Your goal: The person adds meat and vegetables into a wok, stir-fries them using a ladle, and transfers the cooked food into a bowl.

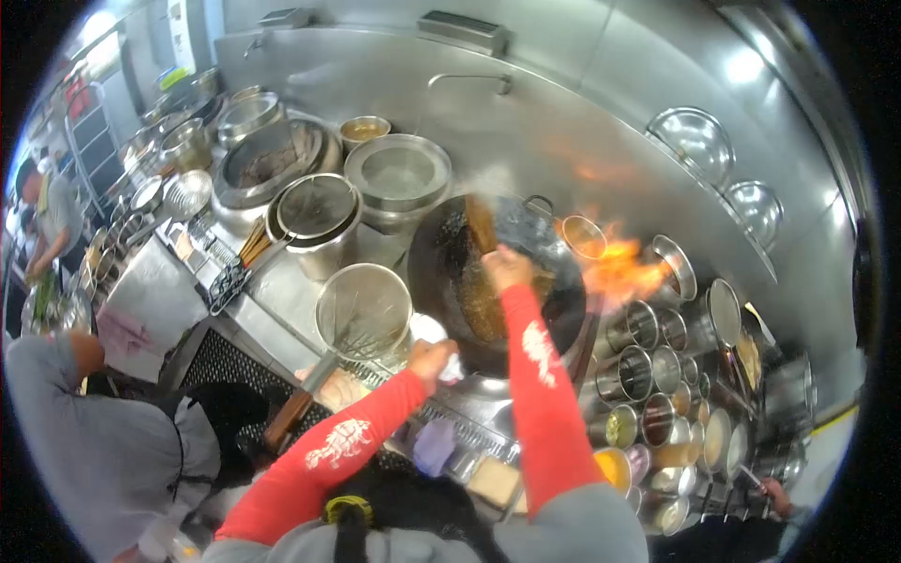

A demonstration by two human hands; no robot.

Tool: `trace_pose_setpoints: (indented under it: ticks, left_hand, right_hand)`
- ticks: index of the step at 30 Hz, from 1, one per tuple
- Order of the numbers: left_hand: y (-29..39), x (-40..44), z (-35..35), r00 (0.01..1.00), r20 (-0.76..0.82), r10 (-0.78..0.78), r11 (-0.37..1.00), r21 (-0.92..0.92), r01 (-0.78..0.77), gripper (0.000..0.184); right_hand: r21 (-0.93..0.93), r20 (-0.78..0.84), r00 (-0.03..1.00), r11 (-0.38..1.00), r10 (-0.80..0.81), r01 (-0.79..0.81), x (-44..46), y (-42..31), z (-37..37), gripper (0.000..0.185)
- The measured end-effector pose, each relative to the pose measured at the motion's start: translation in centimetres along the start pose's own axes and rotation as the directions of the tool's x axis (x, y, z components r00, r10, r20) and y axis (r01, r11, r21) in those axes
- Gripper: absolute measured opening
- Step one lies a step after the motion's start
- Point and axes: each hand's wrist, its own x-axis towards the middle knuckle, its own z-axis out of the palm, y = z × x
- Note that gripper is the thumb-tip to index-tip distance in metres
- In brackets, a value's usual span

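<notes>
Two hands at a wok, flames at its side

The right hand [508,267] is closed around a brown implement [481,223], blurred at its upper end, held over the dark wok [432,267]. The left hand [432,364] is closed on a white cloth [450,368] at the near left edge of the wok; how each finger lies cannot be told. Both forearms wear red sleeves with pale designs. Brown contents [483,310] lie in the wok, which sits in the middle of the steel range

Just left of the wok is a round strainer [364,305], and a wooden handle [289,420] slants below it. A lilac cloth [434,446] lies nearer the wearer. Behind the strainer stand a pot under a mesh lid [317,206] and a wide steel pot [398,174]. Orange flames [631,270] flare right of the wok, and beyond them crowd many open metal containers [635,373]

Farther out, a faucet [469,78] projects from the back wall, steel bowls [694,145] rest up on the right, and a person in grey [103,469] stands at the left
</notes>
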Motion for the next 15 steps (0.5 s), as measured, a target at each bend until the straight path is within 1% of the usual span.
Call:
trace_pose_setpoints:
  ticks: [1, 2, 3, 5, 6, 7, 8, 11, 12, 13, 14, 15]
  left_hand:
    - [0.2, 0.1, -0.1, 1.0, 0.012, -0.01, 1.0, 0.009, 0.01, 0.018]
    - [0.4, 0.2, -0.2, 1.0, 0.023, -0.013, 1.0, 0.011, 0.013, 0.018]
    - [0.3, 0.2, -0.5, 0.999, 0.035, -0.018, 1.0, 0.015, 0.017, 0.018]
    - [0.2, 0.5, -0.5, 0.999, 0.029, 0.031, 0.998, 0.053, -0.033, 0.021]
    - [0.2, 0.5, -0.5, 1.0, 0.019, 0.013, 0.999, 0.049, -0.014, 0.022]
    - [0.1, 0.7, -0.3, 1.0, 0.013, -0.009, 0.999, 0.041, 0.008, 0.022]
    - [-0.1, 0.9, -0.1, 0.999, -0.05, -0.017, 0.998, 0.063, 0.02, 0.023]
    - [0.2, 0.9, -0.9, 0.999, 0.033, 0.008, 0.998, 0.058, -0.01, 0.024]
    - [0.1, 1.1, -1.0, 1.0, 0.016, -0.009, 0.998, 0.069, 0.008, 0.025]
    - [-0.7, 1.1, -1.3, 1.0, -0.007, 0.021, 0.996, 0.089, -0.021, 0.025]
    - [-1.3, 1.7, -1.4, 0.997, -0.027, 0.066, 0.992, 0.113, -0.063, 0.025]
    - [-1.4, 3.3, -1.4, 0.991, -0.055, 0.125, 0.984, 0.132, -0.117, 0.026]
  right_hand:
    - [-0.212, 0.163, 0.982, 0.968, -0.098, 0.132, -2.3, -3.1, 0.1, 0.04]
    - [-0.23, 0.277, 0.955, 0.958, -0.102, 0.169, -5.6, -6.7, 0.3, 0.03]
    - [-0.194, 0.211, 0.958, 0.952, -0.196, 0.238, -9.4, -9.1, 0.7, 0.027]
    - [-0.185, 0.259, 0.898, 0.894, -0.356, 0.408, -7.9, -8.3, -0.7, 0.026]
    - [-0.271, 0.323, 0.929, 0.923, -0.179, 0.272, -4.3, -8.0, -1.7, 0.025]
    - [-0.37, 0.369, 0.929, 0.919, 0.01, 0.137, 0.2, -7.3, -2.0, 0.025]
    - [-0.326, -0.076, 0.992, 0.942, -0.103, 0.073, 1.7, -5.5, -0.8, 0.023]
    - [-0.482, 0.116, 0.978, 0.851, -0.174, 0.209, -1.0, -4.3, 0.6, 0.025]
    - [-0.355, 0.334, 0.891, 0.835, -0.307, 0.421, -4.0, -5.2, -0.5, 0.024]
    - [-0.474, 0.489, 0.863, 0.792, -0.126, 0.384, -8.5, -11.5, -2.7, 0.024]
    - [-0.568, 0.443, 0.835, 0.619, -0.326, 0.543, -8.2, -13.0, -2.5, 0.026]
    - [-0.687, 0.377, 0.771, 0.404, -0.513, 0.604, -7.9, -14.6, -2.2, 0.028]
